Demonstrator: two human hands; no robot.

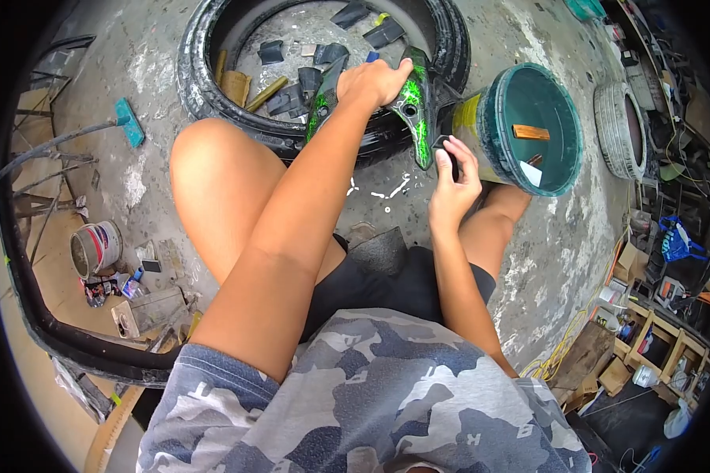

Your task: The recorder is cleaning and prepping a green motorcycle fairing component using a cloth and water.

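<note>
My left hand (374, 81) grips the top of a glossy black plastic panel with green splatter graphics (417, 112), which rests on the near rim of a large black tire (204, 88) lying flat. Beside the panel's lower tip, my right hand (454, 183) pinches a small dark piece (444, 142) between thumb and fingers; its material is unclear. A dark, rough sheet, seemingly sandpaper (381, 251), lies on my lap. Inside the tire's ring are several dark sheet pieces (384, 34) and brownish rolled pieces (235, 87).
At the right stands a teal bucket (500, 127) holding an orange-brown strip (531, 132) and smaller pieces. Farther right are a pale tire (606, 130) and cluttered wooden shelving (657, 337). To the left are a teal-headed tool (131, 123), a dirty pail (83, 254) and a black curved frame (83, 352).
</note>
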